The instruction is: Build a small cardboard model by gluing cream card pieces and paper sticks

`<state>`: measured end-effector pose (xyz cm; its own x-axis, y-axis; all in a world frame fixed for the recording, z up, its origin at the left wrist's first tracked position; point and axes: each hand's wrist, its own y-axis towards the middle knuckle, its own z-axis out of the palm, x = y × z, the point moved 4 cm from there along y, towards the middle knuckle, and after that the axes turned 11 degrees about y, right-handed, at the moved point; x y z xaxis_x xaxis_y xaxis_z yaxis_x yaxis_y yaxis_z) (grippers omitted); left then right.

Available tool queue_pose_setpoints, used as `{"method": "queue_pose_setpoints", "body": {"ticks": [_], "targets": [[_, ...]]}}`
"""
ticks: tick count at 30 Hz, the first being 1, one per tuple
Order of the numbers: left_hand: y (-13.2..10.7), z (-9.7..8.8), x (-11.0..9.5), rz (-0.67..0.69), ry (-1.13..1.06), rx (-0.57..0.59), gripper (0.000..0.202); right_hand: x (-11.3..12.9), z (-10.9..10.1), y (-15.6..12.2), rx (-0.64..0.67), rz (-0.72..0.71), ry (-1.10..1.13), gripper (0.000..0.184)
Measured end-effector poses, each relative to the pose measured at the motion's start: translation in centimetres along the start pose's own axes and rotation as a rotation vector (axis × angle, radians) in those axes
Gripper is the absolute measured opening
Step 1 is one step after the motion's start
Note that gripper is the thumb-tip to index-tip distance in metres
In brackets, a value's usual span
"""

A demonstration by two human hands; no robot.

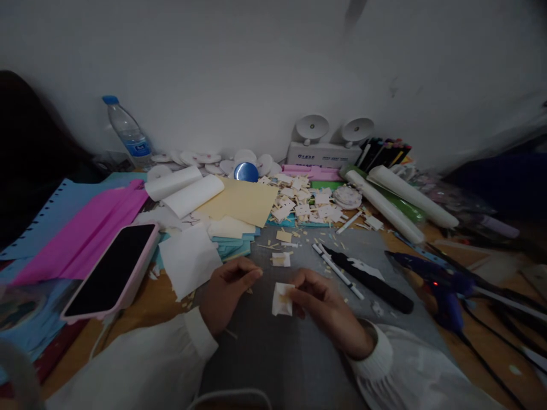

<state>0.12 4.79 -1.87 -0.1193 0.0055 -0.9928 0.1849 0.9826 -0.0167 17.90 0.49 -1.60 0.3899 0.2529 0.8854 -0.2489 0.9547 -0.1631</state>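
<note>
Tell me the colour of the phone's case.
The phone's case is pink, clearest in the head view.

Whatever the left hand (228,290) pinches is too small to tell, perhaps a sliver of paper. The right hand (325,304) covers one edge of the paper square (281,300). The print on the white box (322,154) is unreadable. Both sleeves (141,364) run off the bottom edge.

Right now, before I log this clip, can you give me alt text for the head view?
The right hand pinches a small paper square over a grey mat, the left hand beside it with fingertips pressed together. A phone lies left, a glue gun right, a heap of paper scraps behind.
</note>
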Motion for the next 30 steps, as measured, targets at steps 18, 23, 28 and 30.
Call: {"method": "queue_pose_setpoints", "body": {"ticks": [18, 23, 28, 30], "targets": [[-0.25, 0.56, 0.3, -0.089, -0.246, 0.045, 0.046, 0.29, 0.04, 0.01, -0.005, -0.013, -0.002, 0.032], [-0.37, 0.93, 0.39, -0.058, -0.249, 0.083, 0.053, 0.16, -0.1, 0.04, -0.004, -0.016, 0.01, 0.032], [-0.33, 0.98, -0.11, -0.041, -0.3, 0.078, 0.044, 0.22, -0.11, -0.03, 0.002, -0.029, 0.015, 0.03], [-0.25, 0.93, -0.13, -0.046, -0.319, 0.072, 0.043, 0.25, -0.09, -0.02, 0.003, -0.028, 0.007, 0.03]]}}
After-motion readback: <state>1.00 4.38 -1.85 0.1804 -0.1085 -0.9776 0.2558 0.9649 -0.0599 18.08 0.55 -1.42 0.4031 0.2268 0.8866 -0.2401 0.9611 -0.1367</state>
